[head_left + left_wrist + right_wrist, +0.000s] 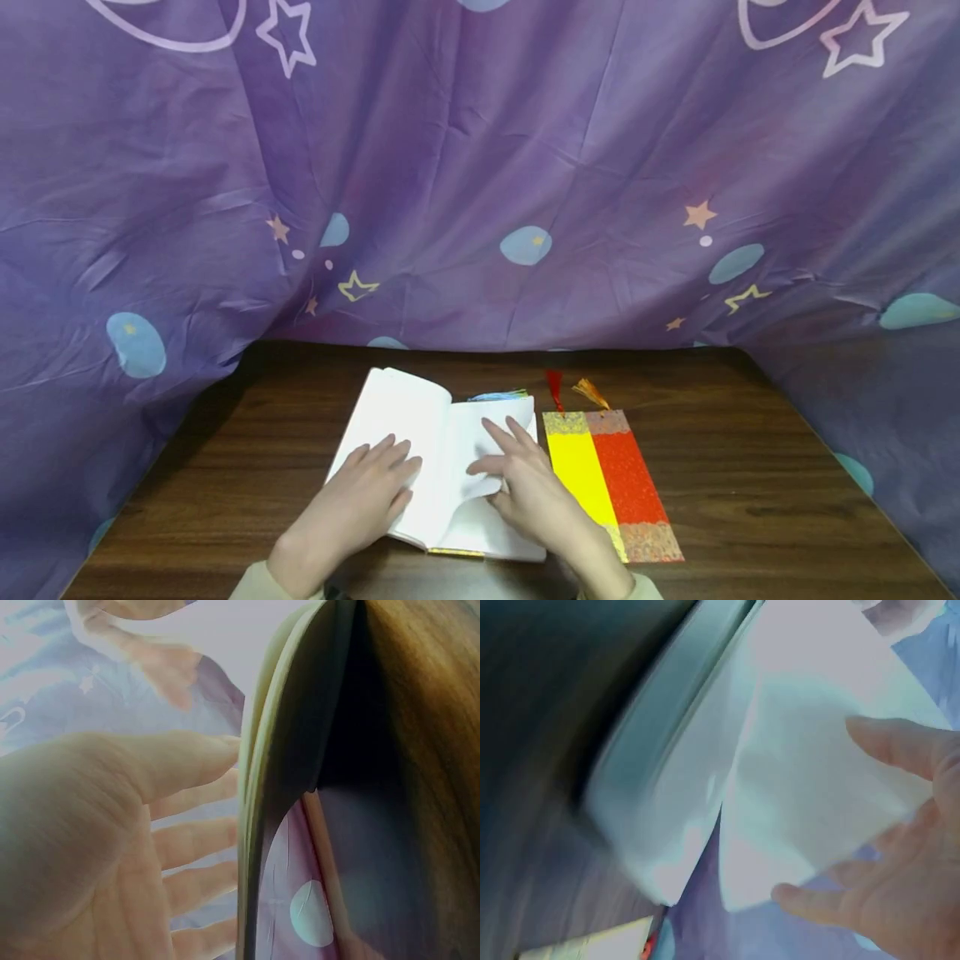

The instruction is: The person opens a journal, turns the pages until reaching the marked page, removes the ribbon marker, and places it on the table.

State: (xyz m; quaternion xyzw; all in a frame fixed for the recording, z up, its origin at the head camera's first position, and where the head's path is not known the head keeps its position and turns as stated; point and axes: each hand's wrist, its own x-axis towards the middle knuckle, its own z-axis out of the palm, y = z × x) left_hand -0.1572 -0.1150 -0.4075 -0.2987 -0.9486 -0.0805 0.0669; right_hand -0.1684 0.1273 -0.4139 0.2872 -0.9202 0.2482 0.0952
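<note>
An open book (408, 417) with blank white pages lies on the table in the head view. The left hand (356, 496) rests on its left page, fingers extended; the left wrist view has this hand's thumb and fingers at the page edges. Over the right side, the right hand (525, 483) holds a lifted page (795, 795) between thumb and fingers, the other fingers spread. The thumb shows on the near face of that page in the right wrist view, with fingers passing behind it. A light blue tassel (495, 396) sticks out at the book's top edge.
Right of the book lie a yellow bookmark (577, 475) and a red bookmark (633, 479), side by side. They carry a red tassel (554, 387) and an orange tassel (591, 393). The dark wooden table (750, 467) ends at a purple patterned cloth (450, 167).
</note>
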